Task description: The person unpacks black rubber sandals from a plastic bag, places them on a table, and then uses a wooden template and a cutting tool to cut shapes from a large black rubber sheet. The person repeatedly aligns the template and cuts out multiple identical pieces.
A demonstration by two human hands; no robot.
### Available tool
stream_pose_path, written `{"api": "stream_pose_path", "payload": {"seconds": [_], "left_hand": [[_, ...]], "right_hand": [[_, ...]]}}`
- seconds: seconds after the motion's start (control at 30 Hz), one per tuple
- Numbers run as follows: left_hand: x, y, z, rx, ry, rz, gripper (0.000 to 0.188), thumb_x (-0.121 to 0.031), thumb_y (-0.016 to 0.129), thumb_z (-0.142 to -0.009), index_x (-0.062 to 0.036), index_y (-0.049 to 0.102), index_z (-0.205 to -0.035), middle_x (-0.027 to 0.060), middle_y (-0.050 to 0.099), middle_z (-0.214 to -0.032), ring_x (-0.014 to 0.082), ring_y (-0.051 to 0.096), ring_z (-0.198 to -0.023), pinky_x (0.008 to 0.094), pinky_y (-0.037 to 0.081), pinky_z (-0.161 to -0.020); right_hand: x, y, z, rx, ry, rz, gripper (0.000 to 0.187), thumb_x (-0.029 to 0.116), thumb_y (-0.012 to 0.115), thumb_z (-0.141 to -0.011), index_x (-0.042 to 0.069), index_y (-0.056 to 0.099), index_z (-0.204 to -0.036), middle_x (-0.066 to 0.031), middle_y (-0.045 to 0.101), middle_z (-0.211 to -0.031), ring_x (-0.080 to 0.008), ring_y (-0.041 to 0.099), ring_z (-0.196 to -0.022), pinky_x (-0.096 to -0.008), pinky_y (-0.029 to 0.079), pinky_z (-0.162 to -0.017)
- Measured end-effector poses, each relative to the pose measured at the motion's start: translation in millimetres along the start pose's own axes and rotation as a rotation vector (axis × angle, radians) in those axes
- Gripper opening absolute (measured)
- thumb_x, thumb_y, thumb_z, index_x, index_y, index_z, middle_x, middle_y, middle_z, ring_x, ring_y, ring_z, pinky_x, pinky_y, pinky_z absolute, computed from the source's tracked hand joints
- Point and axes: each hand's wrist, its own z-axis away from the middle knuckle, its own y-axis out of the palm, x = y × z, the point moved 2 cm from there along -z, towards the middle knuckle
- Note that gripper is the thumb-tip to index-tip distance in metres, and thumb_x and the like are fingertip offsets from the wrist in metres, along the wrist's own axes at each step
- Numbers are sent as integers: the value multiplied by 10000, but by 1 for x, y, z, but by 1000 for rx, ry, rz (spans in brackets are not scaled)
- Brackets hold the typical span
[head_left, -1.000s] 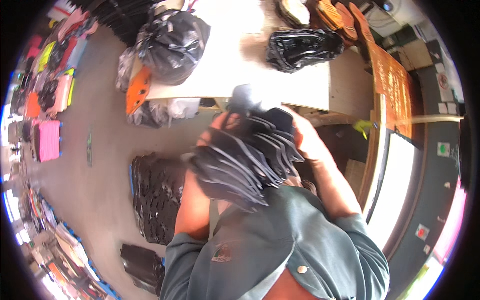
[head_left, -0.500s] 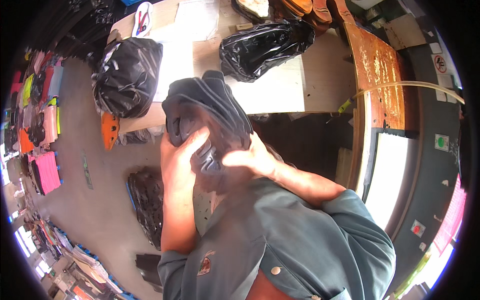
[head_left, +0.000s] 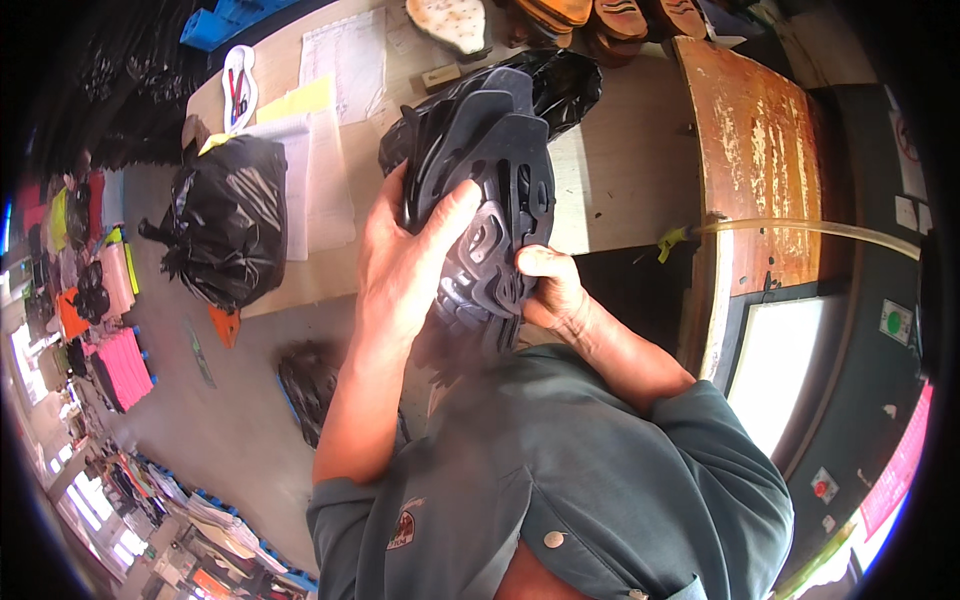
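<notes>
Nearest is the person's grey-green shirt [head_left: 450, 510], sleeves ending near the elbows. Beyond it, both hands hold a bundle of dark cut-out pieces [head_left: 490, 225], layered and tilted, raised in front of the near edge of the table [head_left: 620, 170]. The left hand [head_left: 405, 265] grips its left side — thumb laid along the upper face, the other fingers mostly hidden, so I cannot tell how they are set. The right hand [head_left: 550, 285] pinches the near right edge between thumb and curled fingers. Low on the left, a dark plastic-wrapped pack [head_left: 310, 385] lies on the floor. On the table, a black plastic bag [head_left: 230, 220] sits left, with white sheets [head_left: 325, 185] beside it; another black bag [head_left: 567, 88] lies partly behind the bundle. A worn brown board [head_left: 755, 160] stands right. Farthest are orange sole-shaped pieces [head_left: 622, 18] — to the right — and a blue container [head_left: 215, 28], left.
</notes>
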Motion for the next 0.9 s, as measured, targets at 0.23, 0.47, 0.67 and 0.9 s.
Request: {"api": "stream_pose_path", "payload": {"seconds": [0.23, 0.47, 0.67, 0.9], "left_hand": [[6, 41, -31, -4, -39, 105, 548, -197, 846, -947, 16, 615, -1396, 81, 716, -1206, 139, 694, -1014, 279, 570, -894], [3, 50, -62, 249, -61, 54, 574, -314, 775, -1014, 32, 590, -1433, 90, 692, -1283, 140, 657, -1110, 281, 537, -968], [14, 20, -98, 175, -25, -19, 542, -436, 654, -1083, 31, 678, -1355, 108, 706, -1324, 178, 657, -1171, 353, 499, -1056], [23, -41, -160, -274, 579, -1073, 685, -351, 870, -903, 15, 619, -1425, 243, 658, -1397, 330, 623, -1318, 432, 471, -1136]], "right_hand": [[35, -25, -7, -15, -68, -81, 680, 241, 819, -839, -33, 608, -1425, -195, 692, -1358, -359, 652, -1260, -520, 471, -1154], [52, -31, -7, -125, -112, -46, 520, 206, 772, -886, -29, 670, -1339, -170, 727, -1273, -304, 684, -1197, -476, 517, -1095], [58, -48, -2, -175, -174, -137, 347, 220, 770, -894, -7, 702, -1147, -147, 746, -1104, -299, 715, -1027, -456, 551, -970], [80, -61, 19, -197, -339, -199, 388, 284, 797, -862, 21, 712, -1135, -160, 744, -1129, -333, 715, -1034, -491, 572, -974]]}}
